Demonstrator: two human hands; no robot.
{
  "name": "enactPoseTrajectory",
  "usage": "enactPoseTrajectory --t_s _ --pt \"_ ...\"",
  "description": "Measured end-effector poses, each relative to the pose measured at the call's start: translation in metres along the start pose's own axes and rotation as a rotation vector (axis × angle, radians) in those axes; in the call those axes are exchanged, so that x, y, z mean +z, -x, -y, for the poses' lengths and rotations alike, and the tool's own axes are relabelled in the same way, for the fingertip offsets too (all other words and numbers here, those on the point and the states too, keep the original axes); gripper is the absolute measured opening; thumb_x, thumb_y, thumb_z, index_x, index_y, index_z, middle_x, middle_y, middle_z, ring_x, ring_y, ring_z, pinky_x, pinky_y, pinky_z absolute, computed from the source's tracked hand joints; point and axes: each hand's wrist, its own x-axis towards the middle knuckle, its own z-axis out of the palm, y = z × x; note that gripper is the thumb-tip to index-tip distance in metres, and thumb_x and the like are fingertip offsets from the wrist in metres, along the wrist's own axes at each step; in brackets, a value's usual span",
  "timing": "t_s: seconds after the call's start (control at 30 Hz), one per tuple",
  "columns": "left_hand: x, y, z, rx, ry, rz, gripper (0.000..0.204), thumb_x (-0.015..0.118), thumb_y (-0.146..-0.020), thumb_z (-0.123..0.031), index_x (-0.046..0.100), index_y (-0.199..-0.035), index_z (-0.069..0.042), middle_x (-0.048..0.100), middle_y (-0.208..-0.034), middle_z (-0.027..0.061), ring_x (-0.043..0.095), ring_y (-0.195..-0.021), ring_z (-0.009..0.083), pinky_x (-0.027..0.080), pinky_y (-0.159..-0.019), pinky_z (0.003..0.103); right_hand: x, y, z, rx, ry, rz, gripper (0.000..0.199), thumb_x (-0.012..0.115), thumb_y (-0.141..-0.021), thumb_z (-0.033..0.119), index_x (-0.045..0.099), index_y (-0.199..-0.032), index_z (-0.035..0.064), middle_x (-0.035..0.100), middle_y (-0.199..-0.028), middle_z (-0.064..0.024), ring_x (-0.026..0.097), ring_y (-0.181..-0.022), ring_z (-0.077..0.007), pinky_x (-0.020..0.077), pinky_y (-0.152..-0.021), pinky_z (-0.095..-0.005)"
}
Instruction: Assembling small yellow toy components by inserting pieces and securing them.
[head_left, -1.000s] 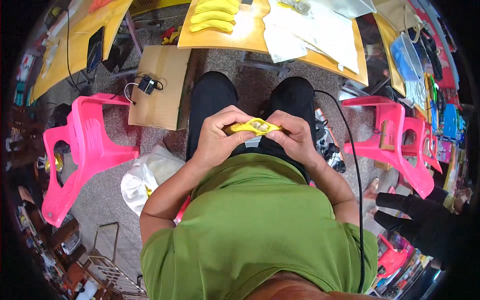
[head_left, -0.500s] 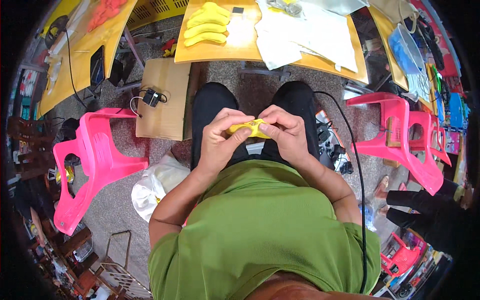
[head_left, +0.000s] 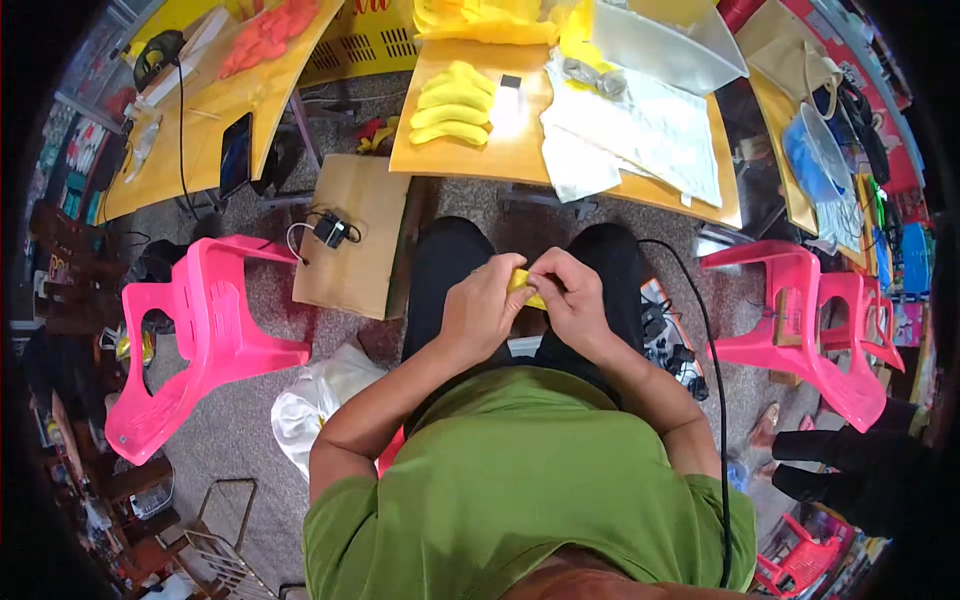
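Okay, head view, only view: holding one small yellow piece (head_left: 518, 281) up over the lap, between the knees of dark trousers (head_left: 437, 280), well apart from the tabletop (head_left: 520, 163). Gripping from the left with left hand (head_left: 484, 305), fingers drawn in narrow on the piece; pinching from the right with right hand (head_left: 575, 300), thumb and fingertips bunched close on it. Mostly hidden behind fingers, so no telling the lie of its edges, or about any tool or thread in there. Probably mid-step in close fingertip work on that piece, judging by both hands meeting on it; not set down yet. Likely calls for a firm left-hand grip plus fine nudging with right thumb and fingertips, without squashing the soft-looking body. Farther ahead on the tabletop: lying lined up, banana-shaped yellow pieces (head_left: 450, 132), left of a white cloth (head_left: 655, 150), with a translucent bin (head_left: 690, 62) behind. Left of the knees: cardboard box (head_left: 340, 275), topped by a black adapter (head_left: 330, 230).
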Motion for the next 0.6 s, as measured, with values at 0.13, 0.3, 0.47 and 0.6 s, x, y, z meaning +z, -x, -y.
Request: enactPoseTrajectory --t_s 0.13,0.3,0.47,0.6 --pt "-0.018 -0.029 0.035 0.081 -0.133 0.019 0.013 0.056 -0.084 -0.014 0.053 -0.091 -0.004 0.056 -0.082 0.0146 0.056 -0.076 0.0353 0.044 -0.063 0.041 0.009 -0.043 -0.018 -0.022 0.017 0.102 0.006 0.057 -0.082 0.001 0.056 -0.087 -0.0015 0.056 -0.076 -0.0096 0.055 -0.067 -0.0161 0.0437 -0.061 -0.0265" --pt "-0.044 -0.097 0.074 0.119 -0.297 -0.090 0.013 0.055 -0.084 -0.016 0.054 -0.087 -0.004 0.055 -0.083 0.0145 0.052 -0.083 0.0351 0.042 -0.070 0.043 0.026 -0.114 -0.039 -0.012 0.040 0.072 0.016 0.061 -0.083 0.005 0.056 -0.097 -0.0005 0.056 -0.079 -0.0057 0.054 -0.073 -0.0112 0.0445 -0.066 -0.0247" --pt "-0.051 -0.153 0.104 0.237 -0.539 -0.242 0.012 0.058 -0.080 -0.016 0.055 -0.086 -0.006 0.053 -0.093 0.0129 0.048 -0.095 0.0323 0.037 -0.080 0.044 0.037 -0.174 -0.057 -0.335 0.335 -0.116 0.019 0.063 -0.077 0.003 0.056 -0.094 0.0014 0.055 -0.084 -0.0104 0.056 -0.075 -0.0225 0.0463 -0.066 -0.0308" --pt "-0.040 -0.158 0.139 0.223 -0.732 -0.379 0.025 0.060 -0.077 -0.016 0.054 -0.100 -0.007 0.046 -0.113 0.0149 0.041 -0.113 0.0345 0.032 -0.092 0.048 0.035 -0.198 -0.065 -0.398 0.476 -0.205 0.019 0.064 -0.071 0.003 0.057 -0.089 0.0036 0.054 -0.087 -0.0130 0.054 -0.081 -0.0316 0.0457 -0.070 -0.0382"
